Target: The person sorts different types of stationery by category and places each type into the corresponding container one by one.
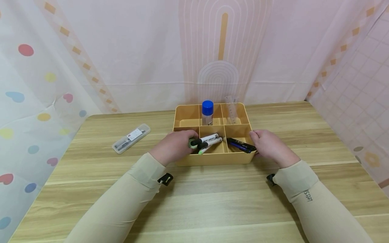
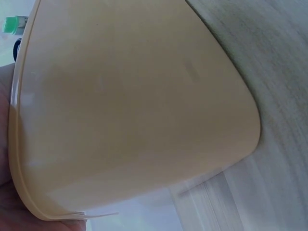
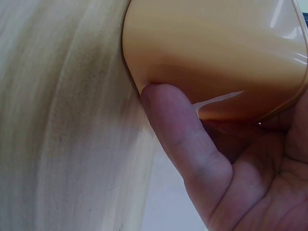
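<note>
A yellow desk organizer (image 1: 214, 159) with six compartments stands on the table. My left hand (image 1: 177, 144) reaches over its front left compartment, fingers curled about a small green object (image 1: 192, 143) that is mostly hidden. In the left wrist view the organizer's wall (image 2: 139, 106) covers most of that hand. My right hand (image 1: 271, 145) grips the organizer's right side, thumb at the rim and a finger (image 3: 175, 115) along the outer wall. White markers (image 1: 209, 139) lean in the front middle compartment. Dark pens (image 1: 241, 145) lie in the front right one.
A blue-capped glue stick (image 1: 207, 109) stands in the back middle compartment. Behind the dark pens, a clear ruler (image 1: 232, 111) leans in the back right one. A clear case (image 1: 131, 138) with a metal tool inside lies on the table to the left. Patterned cloth (image 1: 146, 67) hangs behind the table.
</note>
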`<state>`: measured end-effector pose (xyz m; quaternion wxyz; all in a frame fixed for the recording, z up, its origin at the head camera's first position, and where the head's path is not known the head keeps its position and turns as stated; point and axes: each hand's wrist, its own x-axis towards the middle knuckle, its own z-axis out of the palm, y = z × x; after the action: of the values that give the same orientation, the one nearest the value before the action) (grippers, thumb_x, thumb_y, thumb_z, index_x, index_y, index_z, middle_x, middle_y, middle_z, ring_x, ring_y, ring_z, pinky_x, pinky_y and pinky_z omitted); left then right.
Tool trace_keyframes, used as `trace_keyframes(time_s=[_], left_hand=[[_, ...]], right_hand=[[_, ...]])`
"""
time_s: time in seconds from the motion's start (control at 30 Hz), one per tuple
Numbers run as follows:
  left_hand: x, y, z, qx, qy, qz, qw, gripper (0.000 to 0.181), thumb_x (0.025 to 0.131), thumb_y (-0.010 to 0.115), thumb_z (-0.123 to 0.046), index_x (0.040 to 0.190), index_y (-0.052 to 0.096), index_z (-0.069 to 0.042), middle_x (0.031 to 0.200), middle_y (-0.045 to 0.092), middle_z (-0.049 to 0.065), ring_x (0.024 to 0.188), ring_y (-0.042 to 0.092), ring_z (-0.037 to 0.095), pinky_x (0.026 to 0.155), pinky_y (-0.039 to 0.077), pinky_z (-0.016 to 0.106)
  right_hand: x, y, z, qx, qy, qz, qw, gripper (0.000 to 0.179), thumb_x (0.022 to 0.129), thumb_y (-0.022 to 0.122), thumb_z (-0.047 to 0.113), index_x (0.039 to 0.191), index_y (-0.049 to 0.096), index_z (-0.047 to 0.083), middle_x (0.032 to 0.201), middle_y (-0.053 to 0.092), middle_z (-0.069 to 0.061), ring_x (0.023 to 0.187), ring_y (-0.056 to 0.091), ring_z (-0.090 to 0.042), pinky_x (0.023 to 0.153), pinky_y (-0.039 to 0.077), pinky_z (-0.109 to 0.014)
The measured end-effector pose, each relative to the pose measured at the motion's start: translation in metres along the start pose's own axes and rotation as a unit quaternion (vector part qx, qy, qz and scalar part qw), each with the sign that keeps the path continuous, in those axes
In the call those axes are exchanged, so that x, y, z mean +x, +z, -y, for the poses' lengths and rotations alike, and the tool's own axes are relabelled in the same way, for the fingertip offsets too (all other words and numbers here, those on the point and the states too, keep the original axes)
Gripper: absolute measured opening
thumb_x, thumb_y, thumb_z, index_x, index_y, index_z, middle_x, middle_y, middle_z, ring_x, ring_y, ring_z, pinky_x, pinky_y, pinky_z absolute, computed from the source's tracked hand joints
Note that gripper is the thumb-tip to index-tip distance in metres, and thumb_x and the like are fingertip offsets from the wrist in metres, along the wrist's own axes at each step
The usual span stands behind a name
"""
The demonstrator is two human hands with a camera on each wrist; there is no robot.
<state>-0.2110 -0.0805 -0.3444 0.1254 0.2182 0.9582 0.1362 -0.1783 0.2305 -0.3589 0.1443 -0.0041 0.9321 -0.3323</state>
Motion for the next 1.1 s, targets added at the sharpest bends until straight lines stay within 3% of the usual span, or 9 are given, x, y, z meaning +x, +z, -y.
trace_keyframes(time_s=[0.2, 0.7, 1.1], left_hand=[[-0.0005, -0.0001, -0.0001, -0.006, 0.003, -0.002, 1.0000, 0.034, 0.098, 0.074, -0.017, 0.132, 0.068, -0.019, 0.117, 0.074, 0.000, 0.093, 0.065, 0.023, 0.089, 0.057, 0.041], [-0.0026, -0.0007, -0.0003, -0.014, 0.007, -0.007, 0.9999, 0.039, 0.096, 0.079, -0.021, 0.133, 0.066, -0.019, 0.121, 0.074, -0.001, 0.099, 0.067, 0.022, 0.097, 0.057, 0.045], [-0.0069, -0.0012, 0.0039, -0.021, 0.035, -0.020, 0.9990, 0.040, 0.096, 0.080, -0.026, 0.132, 0.065, -0.018, 0.119, 0.072, -0.001, 0.104, 0.067, 0.020, 0.100, 0.056, 0.045]], right_hand=[[-0.0001, 0.0005, -0.0001, -0.003, -0.001, -0.004, 1.0000, 0.044, 0.116, 0.029, 0.033, 0.094, 0.057, 0.007, 0.075, 0.052, -0.005, 0.076, 0.072, -0.022, 0.072, 0.055, -0.035], [-0.0019, 0.0010, -0.0002, -0.018, -0.001, -0.010, 0.9998, 0.045, 0.116, 0.029, 0.036, 0.084, 0.047, 0.011, 0.069, 0.045, -0.002, 0.063, 0.053, -0.021, 0.064, 0.045, -0.035], [-0.0008, 0.0006, -0.0012, -0.013, 0.001, -0.009, 0.9999, 0.045, 0.116, 0.029, 0.036, 0.083, 0.046, 0.011, 0.068, 0.044, -0.002, 0.061, 0.050, -0.020, 0.063, 0.046, -0.035]])
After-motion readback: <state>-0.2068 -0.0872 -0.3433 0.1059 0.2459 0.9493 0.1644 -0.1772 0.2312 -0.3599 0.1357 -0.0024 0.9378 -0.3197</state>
